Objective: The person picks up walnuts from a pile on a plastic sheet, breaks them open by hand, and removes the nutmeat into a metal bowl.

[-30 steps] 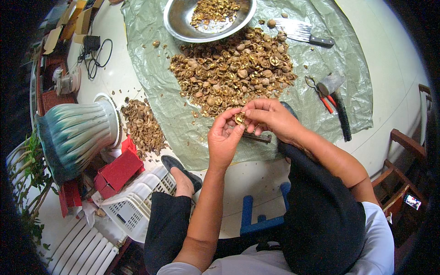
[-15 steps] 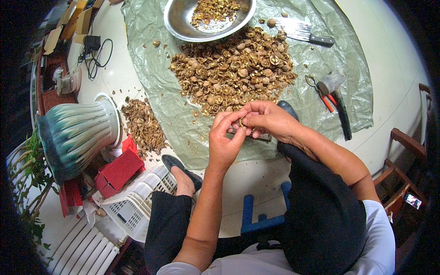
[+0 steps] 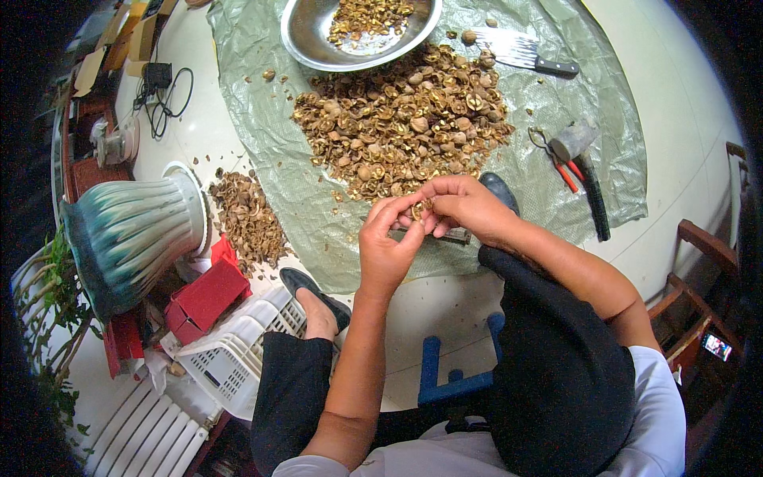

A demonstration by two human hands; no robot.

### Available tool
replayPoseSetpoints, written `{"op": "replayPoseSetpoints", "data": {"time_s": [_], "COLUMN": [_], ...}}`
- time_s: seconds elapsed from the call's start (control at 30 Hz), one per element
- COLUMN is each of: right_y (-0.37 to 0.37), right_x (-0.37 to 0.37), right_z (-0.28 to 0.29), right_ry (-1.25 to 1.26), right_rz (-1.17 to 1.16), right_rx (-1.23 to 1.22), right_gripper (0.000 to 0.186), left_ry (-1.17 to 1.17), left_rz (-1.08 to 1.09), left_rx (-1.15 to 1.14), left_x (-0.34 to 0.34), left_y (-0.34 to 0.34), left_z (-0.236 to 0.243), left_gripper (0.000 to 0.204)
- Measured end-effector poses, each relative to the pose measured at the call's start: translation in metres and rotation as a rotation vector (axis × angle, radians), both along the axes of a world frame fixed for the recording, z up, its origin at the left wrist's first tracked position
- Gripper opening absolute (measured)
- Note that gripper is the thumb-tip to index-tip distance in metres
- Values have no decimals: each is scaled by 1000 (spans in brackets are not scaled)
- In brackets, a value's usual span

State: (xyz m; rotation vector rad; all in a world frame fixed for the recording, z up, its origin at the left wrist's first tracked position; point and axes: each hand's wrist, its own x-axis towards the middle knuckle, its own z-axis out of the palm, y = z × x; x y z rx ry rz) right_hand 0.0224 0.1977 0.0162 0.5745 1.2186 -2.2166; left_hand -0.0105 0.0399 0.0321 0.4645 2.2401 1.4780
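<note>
Close together in front of me, both hands meet over the near edge of a green tarp [image 3: 302, 254]. A piece of cracked walnut [image 3: 418, 211] is pinched in the fingers of my left hand [image 3: 389, 245]. My right hand [image 3: 469, 208] is closed at the same piece, its thumb and fingertips against it; part of it is hidden by the fingers. Just beyond lies a heap of cracked walnuts and shells [image 3: 397, 131]. A steel bowl [image 3: 308, 36] with walnut kernels [image 3: 367, 22] stands behind the heap. A small dark block [image 3: 458, 235] shows partly beneath my right hand.
On the tarp's right lie a black-handled broad blade [image 3: 556, 68], red-handled pliers [image 3: 569, 176] and a hammer [image 3: 586, 171]. At left are a shell pile [image 3: 246, 219], a large pot [image 3: 139, 234], a red box [image 3: 207, 300] and a white basket [image 3: 226, 370]. A blue stool [image 3: 455, 388] stands below.
My right fingers have shifted slightly on the walnut piece, so more of it shows between the hands. The left hand keeps its hold, and the surroundings look the same.
</note>
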Motion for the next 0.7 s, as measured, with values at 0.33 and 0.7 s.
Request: {"op": "replayPoseSetpoints", "data": {"time_s": [0.33,0.7], "right_y": [6,9], "right_x": [-6,2], "right_z": [-2,-84], "right_ry": [-94,154], "right_rz": [-59,79], "right_rx": [-291,772], "right_gripper": [27,20], "left_ry": [-176,156], "left_rz": [211,143], "left_rx": [113,-292], "left_x": [-5,-9], "left_y": [-11,-26], "left_z": [-11,-60], "left_gripper": [32,22]}}
